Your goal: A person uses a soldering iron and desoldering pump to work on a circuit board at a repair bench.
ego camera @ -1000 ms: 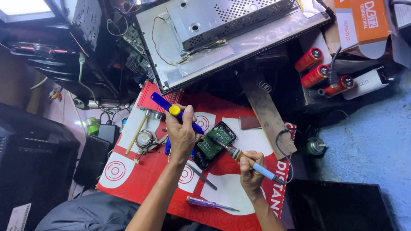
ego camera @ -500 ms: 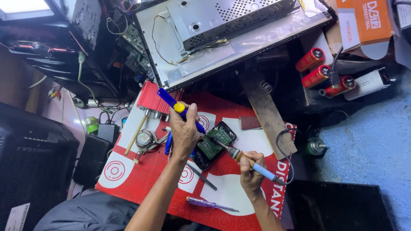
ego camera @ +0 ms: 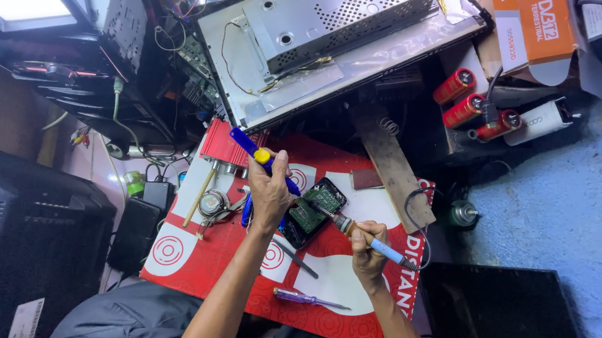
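Observation:
My left hand (ego camera: 269,194) grips a blue desoldering pump (ego camera: 248,146) with a yellow button, its lower end by the left edge of a small green circuit board (ego camera: 309,211). The board lies in a black casing on a red and white mat (ego camera: 337,276). My right hand (ego camera: 367,247) holds a soldering iron (ego camera: 384,248) by its blue handle. The iron's metal tip points up-left onto the board's right side.
A purple screwdriver (ego camera: 309,300) lies on the mat near me. A small round speaker (ego camera: 212,202) and a wooden stick sit left of my hand. Behind are an opened metal chassis (ego camera: 340,18), a wooden plank (ego camera: 392,166), red cylinders (ego camera: 462,98) and a black set (ego camera: 23,231) at left.
My left hand has shifted the pump slightly to the right, toward the board. The right hand and the iron have barely moved.

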